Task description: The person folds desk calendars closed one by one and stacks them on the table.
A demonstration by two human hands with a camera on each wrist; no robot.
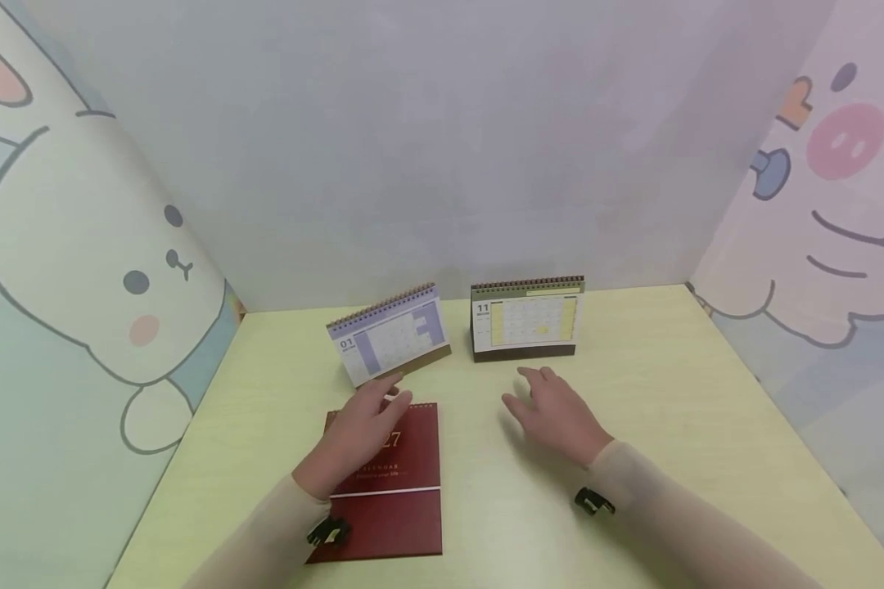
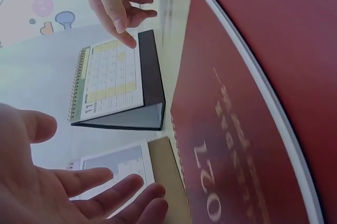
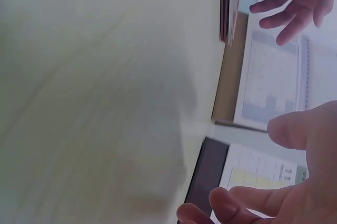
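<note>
The left edge of the surface (image 1: 221, 442) runs left of the left hand (image 1: 357, 429), relaxed and holding nothing above the red calendar (image 1: 405, 523); the purple calendar (image 1: 394, 335) stands just beyond its fingertips, the yellow calendar (image 1: 526, 321) beyond the right hand (image 1: 560, 417), likewise relaxed, unladen, with surface stretching rightward from it to the right edge

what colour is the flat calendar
Dark red; the flat calendar shows best in the head view.
</note>
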